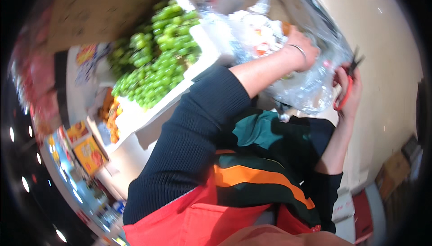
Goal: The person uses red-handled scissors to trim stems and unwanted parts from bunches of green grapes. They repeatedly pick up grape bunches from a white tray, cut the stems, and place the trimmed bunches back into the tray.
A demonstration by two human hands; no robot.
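My left hand [304,49], a bracelet on its wrist, reaches across into a large clear plastic bag [310,94]. Its fingers look curled at a small orange-brown thing too blurred to name, and their tips are partly hidden. Crumpled white wrapping [256,23] with orange bits lies in the bag beside that hand. On the bag's right side, my right hand [353,94] is closed round scissors [348,87] with red handles. Their dark blades point up, slightly apart, and away from the left hand.
Left of the bag stands a white foam box [204,43] full of green grapes [153,72]. Orange fruit [112,117] sits beyond its left corner, near a yellow and red carton [90,155]. A cardboard box [392,169] is at the far right, with a pale surface [382,66] beside the scissors.
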